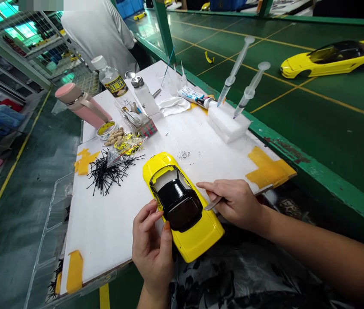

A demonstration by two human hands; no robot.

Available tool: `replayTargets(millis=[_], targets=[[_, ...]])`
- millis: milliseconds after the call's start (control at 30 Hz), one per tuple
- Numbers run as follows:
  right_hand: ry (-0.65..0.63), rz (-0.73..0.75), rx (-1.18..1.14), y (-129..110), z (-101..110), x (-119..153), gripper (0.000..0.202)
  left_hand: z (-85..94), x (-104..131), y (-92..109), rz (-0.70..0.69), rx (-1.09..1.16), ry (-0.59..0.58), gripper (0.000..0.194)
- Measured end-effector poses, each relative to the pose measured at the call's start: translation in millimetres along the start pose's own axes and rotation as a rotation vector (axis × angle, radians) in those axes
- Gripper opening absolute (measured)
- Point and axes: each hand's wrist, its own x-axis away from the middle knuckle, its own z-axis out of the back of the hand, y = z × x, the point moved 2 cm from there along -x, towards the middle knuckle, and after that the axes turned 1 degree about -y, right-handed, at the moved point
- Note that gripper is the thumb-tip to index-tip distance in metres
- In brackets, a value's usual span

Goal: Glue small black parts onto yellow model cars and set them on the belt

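A yellow toy car body (198, 240) with a black roof lies tilted at the table's front edge. My left hand (154, 244) grips its left side, thumb and fingers against the body. On the car's right side, my right hand (235, 201) holds a thin metal tool (213, 203), its tip close to the body and the index finger stretched over the edge near the window. Tiny black specks (184, 154) are scattered on the white tabletop (111, 227) beyond the car. Left of them sits a pile of thin black sticks (107, 174).
A pink flask (83, 105), a labelled bottle (113, 81), a pump bottle (145, 96) and a foam block (229, 122) with two upright syringes stand farther back. Another yellow car body (330, 60) is on the green surface at right. A person (98, 34) is behind the table.
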Motion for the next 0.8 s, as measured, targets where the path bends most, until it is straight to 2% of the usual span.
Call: replayTargets(millis=[233,433,800], targets=[[-0.020,0.011,0.016,0.4,-2.9,1.6,0.036,-0.1,0.3,1.5,-0.003,0.014,-0.005,0.029],[-0.023,0.084,0.061,0.5,-4.4,2.4,0.033,-0.9,-0.3,1.5,-0.007,0.020,-0.004,0.028],[0.037,0.067,0.009,-0.2,-1.5,2.7,0.031,0.3,0.0,0.0,-0.006,0.008,-0.004,0.026]])
